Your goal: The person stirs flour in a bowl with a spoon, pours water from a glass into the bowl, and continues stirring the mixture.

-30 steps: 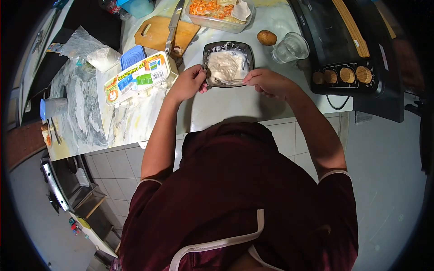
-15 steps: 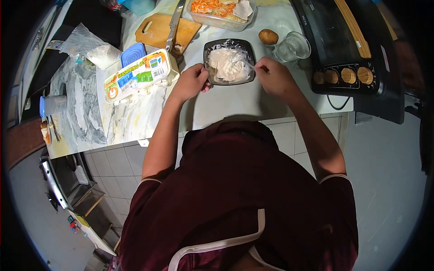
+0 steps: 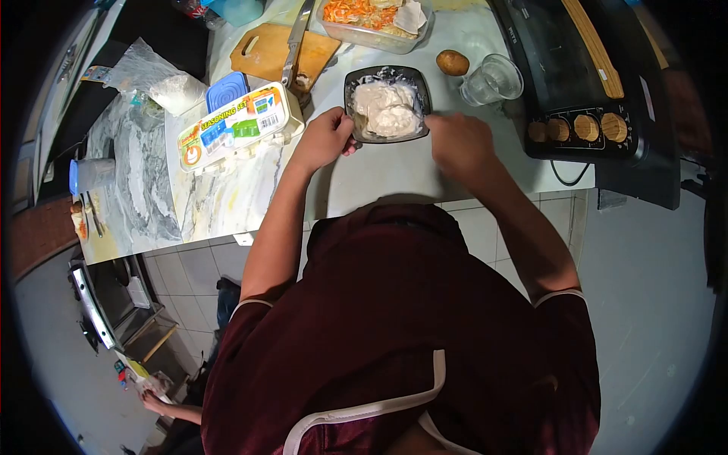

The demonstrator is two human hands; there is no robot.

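Left of the left hand, seasoning box (image 3: 236, 125) lying on the marble counter (image 3: 227, 197). Left hand (image 3: 327, 138) curled around the left rim of the dark bowl (image 3: 387, 74), gripping it. Bowl between both hands, holding white dough (image 3: 387, 110). Right hand (image 3: 459, 142) closed at the bowl's right rim, blurred; cannot tell what is held. Beyond the right hand, potato (image 3: 453, 62) and glass (image 3: 494, 79).
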